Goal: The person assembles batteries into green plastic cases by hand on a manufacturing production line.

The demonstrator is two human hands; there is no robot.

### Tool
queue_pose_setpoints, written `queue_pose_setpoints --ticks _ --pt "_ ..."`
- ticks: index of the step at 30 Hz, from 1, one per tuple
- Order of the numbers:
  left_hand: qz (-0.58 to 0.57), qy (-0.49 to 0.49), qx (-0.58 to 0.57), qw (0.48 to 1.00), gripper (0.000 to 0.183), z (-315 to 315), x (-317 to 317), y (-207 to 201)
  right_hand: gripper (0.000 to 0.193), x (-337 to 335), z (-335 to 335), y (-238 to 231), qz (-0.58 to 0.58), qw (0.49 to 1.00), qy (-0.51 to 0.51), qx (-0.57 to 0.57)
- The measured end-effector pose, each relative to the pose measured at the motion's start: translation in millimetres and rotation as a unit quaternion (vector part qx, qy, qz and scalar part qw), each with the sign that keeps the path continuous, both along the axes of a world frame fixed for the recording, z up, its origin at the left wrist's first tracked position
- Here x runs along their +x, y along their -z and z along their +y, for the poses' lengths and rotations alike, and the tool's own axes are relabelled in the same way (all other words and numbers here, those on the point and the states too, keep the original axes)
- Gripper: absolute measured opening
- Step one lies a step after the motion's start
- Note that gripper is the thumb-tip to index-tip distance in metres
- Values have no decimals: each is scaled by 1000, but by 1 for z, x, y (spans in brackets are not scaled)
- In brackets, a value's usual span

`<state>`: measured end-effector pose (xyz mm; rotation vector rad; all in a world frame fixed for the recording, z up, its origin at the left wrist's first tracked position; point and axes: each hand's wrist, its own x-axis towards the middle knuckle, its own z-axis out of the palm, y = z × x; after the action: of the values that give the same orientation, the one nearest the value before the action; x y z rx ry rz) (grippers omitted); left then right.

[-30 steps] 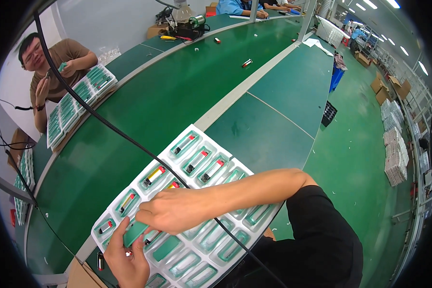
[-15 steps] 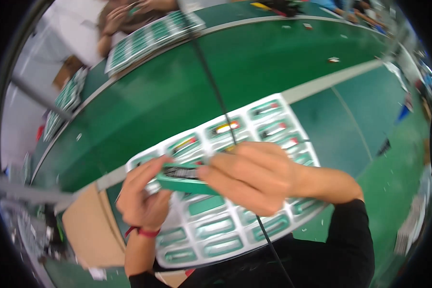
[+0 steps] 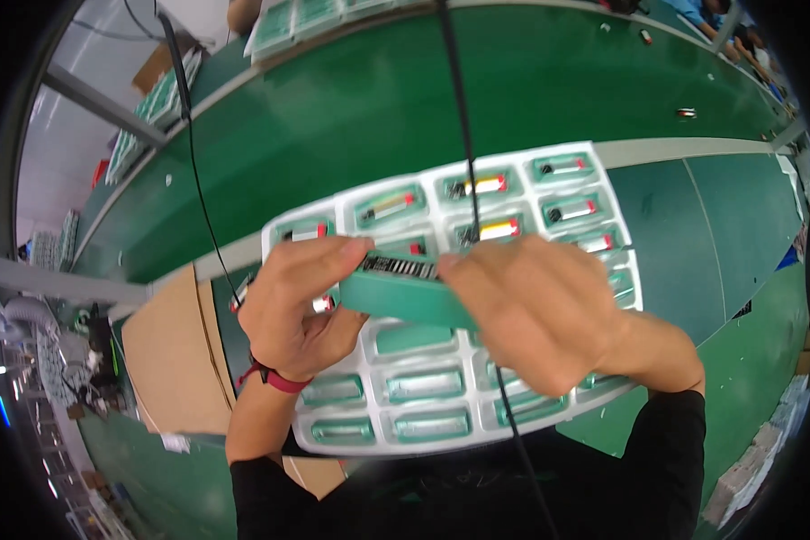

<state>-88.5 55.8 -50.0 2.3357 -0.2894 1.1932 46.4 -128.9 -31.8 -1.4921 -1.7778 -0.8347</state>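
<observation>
My left hand (image 3: 299, 304), with a red band at its wrist, grips the left end of a long green plastic casing (image 3: 403, 300). The fingers of my right hand (image 3: 549, 310) close on its right end. A dark strip with pale bars (image 3: 400, 266) shows along the casing's upper face; its exact kind is unclear. Beneath both hands lies a white moulded tray (image 3: 344, 220) with rows of green-lined compartments. Several far compartments hold small parts with red ends, such as a yellow-and-red one (image 3: 488, 185). Nearer compartments show only green linings. My hands hide the tray's middle.
A green conveyor belt (image 3: 333, 126) curves behind the tray. Brown cardboard (image 3: 166, 360) stands at the left. Other filled trays (image 3: 274, 31) sit across the belt. A black cable (image 3: 459, 90) hangs before the tray, another (image 3: 198, 171) further left. Small pieces (image 3: 687, 113) lie on the belt.
The view has shifted, so the tray sits further right and higher in it. Both hands still hold the green casing, whose near side shows more now. The person opposite is mostly out of view.
</observation>
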Motion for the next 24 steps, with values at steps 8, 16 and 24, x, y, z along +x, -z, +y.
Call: queue_pose_setpoints --ticks 8,16,24 --pt "118 -73 -46 989 37 -15 -21 -27 39 -1 -1 -13 157 974 -2 -164" --pt "372 -244 -213 870 32 1 -131 -2 42 19 -12 -25 185 925 -22 -331" --pt "417 -315 -202 828 24 -5 -129 15 33 25 -18 -29 159 927 -4 -339"
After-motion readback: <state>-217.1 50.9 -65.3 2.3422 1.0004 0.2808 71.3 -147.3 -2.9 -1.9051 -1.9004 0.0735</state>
